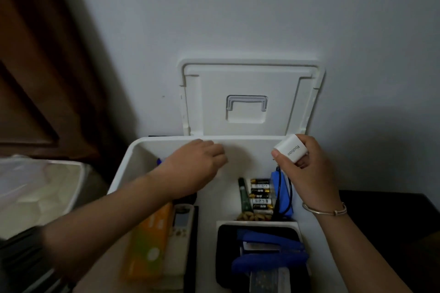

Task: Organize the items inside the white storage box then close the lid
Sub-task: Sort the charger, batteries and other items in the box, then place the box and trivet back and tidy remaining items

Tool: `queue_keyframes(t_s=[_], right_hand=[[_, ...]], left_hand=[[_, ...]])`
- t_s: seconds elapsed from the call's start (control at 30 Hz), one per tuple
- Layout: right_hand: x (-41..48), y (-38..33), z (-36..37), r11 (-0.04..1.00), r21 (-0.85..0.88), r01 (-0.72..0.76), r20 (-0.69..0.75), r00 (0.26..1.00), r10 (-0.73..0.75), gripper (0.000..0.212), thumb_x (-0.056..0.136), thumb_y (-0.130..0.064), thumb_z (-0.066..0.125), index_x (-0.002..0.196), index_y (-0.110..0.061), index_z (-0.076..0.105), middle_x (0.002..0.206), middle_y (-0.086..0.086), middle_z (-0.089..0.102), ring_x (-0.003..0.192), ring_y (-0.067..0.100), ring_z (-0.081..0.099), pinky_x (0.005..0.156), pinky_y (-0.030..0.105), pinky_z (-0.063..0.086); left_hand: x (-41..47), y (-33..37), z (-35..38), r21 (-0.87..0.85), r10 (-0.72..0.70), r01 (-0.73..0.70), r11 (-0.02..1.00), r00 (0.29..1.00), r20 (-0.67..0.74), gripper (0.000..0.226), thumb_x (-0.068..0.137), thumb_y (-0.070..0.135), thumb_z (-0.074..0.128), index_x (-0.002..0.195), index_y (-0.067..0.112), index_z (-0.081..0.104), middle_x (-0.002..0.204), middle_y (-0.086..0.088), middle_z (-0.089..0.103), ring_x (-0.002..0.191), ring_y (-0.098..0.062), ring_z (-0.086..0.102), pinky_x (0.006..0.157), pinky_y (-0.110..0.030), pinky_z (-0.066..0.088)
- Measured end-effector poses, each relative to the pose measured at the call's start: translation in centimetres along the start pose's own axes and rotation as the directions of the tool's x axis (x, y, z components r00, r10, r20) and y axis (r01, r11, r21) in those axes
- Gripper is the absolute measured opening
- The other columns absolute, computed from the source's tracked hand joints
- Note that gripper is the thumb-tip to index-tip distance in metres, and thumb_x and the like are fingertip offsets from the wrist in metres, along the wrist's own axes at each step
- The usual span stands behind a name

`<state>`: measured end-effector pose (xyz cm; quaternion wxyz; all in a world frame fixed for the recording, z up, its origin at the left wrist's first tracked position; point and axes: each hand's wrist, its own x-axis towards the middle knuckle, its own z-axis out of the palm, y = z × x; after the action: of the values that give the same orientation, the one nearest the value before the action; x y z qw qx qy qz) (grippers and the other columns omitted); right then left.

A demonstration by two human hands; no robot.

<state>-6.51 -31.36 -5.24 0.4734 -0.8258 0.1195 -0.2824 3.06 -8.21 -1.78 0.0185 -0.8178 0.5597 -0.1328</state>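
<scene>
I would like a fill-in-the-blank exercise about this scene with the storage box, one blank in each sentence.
The lid of the white storage box is not closed but ____.
The right hand holds a small ____ charger.
The stapler in the black tray is ____ in colour.
The bracelet sits on the ____ wrist.
Missing words: open; white; blue; right.
</scene>
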Motion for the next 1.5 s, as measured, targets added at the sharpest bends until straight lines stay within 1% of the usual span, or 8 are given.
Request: queue_keyframes(t_s=[0.17, 0.3, 0.37, 0.47, 0.63, 0.87, 1.33, 1.5], right_hand=[[-0.6, 0.0, 0.6, 0.993, -0.106, 0.054, 0.041, 0.998, -0.049, 0.045, 0.074, -0.031, 0.077, 0.111, -0.016, 0.056, 0.096, 0.002, 0.061, 0.084, 0.014, 0.060, 0.062, 0.012, 0.044], [-1.4, -0.6, 1.0, 0.978, -0.180, 0.103, 0.048, 0.994, -0.096, 0.044, 0.072, -0.024, 0.080, 0.109, -0.010, 0.061, 0.103, 0.003, 0.055, 0.087, 0.016, 0.056, 0.061, 0.006, 0.043], [-1.7, -0.9, 1.1, 0.972, -0.217, 0.087, 0.050, 0.996, -0.078, 0.046, 0.071, -0.022, 0.081, 0.110, -0.008, 0.062, 0.107, 0.005, 0.054, 0.091, 0.019, 0.056, 0.069, 0.019, 0.048], [-2.4, -1.3, 1.1, 0.971, -0.235, 0.043, 0.080, 0.996, -0.025, 0.045, 0.070, -0.019, 0.082, 0.108, -0.006, 0.063, 0.105, 0.006, 0.054, 0.091, 0.024, 0.058, 0.072, 0.036, 0.053], [-3.6, -1.3, 0.4, 0.965, -0.255, -0.061, 0.105, 0.990, 0.090, 0.038, 0.072, -0.024, 0.081, 0.102, -0.017, 0.060, 0.093, 0.001, 0.060, 0.079, 0.017, 0.061, 0.065, 0.029, 0.051], [-3.5, -1.7, 2.3, 0.921, -0.353, -0.164, 0.355, 0.887, 0.294, 0.029, 0.071, -0.030, 0.081, 0.090, -0.020, 0.062, 0.086, -0.001, 0.066, 0.080, 0.015, 0.063, 0.072, 0.032, 0.053], [-0.7, 3.4, 11.9, 0.728, -0.624, 0.283, 0.634, 0.728, 0.261, 0.045, 0.078, -0.040, 0.071, 0.114, -0.016, 0.057, 0.115, 0.003, 0.059, 0.105, 0.019, 0.054, 0.083, 0.026, 0.044], [-0.9, 5.0, 12.3, 0.529, -0.668, 0.524, 0.691, 0.700, 0.180, 0.051, 0.087, -0.050, 0.054, 0.127, -0.018, 0.049, 0.127, 0.002, 0.054, 0.114, 0.019, 0.047, 0.089, 0.029, 0.039]], left_hand=[[-9.4, -1.9, -3.3, -0.124, -0.539, 0.525, 0.842, 0.829, -0.149, 0.030, 0.077, 0.005, 0.073, 0.107, 0.004, 0.069, 0.107, -0.014, 0.066, 0.091, -0.036, 0.063, 0.078, -0.043, 0.052], [-14.6, -2.1, -1.8, -0.273, -0.881, 0.860, 0.430, 0.466, 0.079, 0.055, 0.093, 0.025, 0.059, 0.138, -0.002, 0.045, 0.137, -0.022, 0.048, 0.124, -0.039, 0.046, 0.104, -0.046, 0.037], [-15.2, -1.3, -0.7, -0.365, -0.896, 0.888, 0.279, 0.378, 0.234, 0.059, 0.098, 0.030, 0.050, 0.146, 0.001, 0.032, 0.146, -0.020, 0.039, 0.133, -0.034, 0.039, 0.108, -0.041, 0.032], [-15.2, -0.3, 0.7, -0.427, -0.863, 0.863, 0.268, 0.412, 0.291, 0.036, 0.101, 0.026, 0.041, 0.131, 0.007, 0.044, 0.121, -0.016, 0.059, 0.108, -0.032, 0.058, 0.084, -0.040, 0.047], [-14.7, -0.3, 0.4, -0.330, -0.898, 0.901, 0.281, 0.368, 0.240, 0.017, 0.100, 0.024, 0.040, 0.109, 0.011, 0.046, 0.071, 0.002, 0.056, 0.055, -0.013, 0.049, 0.042, -0.025, 0.026], [-13.1, -0.6, -0.2, -0.179, -0.945, 0.956, 0.231, 0.264, 0.191, 0.017, 0.098, 0.034, 0.039, 0.095, 0.018, 0.037, 0.071, 0.001, 0.052, 0.056, -0.012, 0.046, 0.041, -0.025, 0.025], [-13.1, -0.9, 1.8, -0.208, -0.946, 0.938, 0.278, 0.305, 0.111, 0.022, 0.100, 0.034, 0.034, 0.106, 0.016, 0.046, 0.082, -0.001, 0.059, 0.084, -0.017, 0.052, 0.053, -0.025, 0.036], [-13.1, -1.0, 2.1, -0.263, -0.950, 0.934, 0.241, 0.282, 0.131, 0.023, 0.099, 0.035, 0.035, 0.104, 0.015, 0.047, 0.083, -0.002, 0.059, 0.089, -0.018, 0.051, 0.056, -0.027, 0.036]])
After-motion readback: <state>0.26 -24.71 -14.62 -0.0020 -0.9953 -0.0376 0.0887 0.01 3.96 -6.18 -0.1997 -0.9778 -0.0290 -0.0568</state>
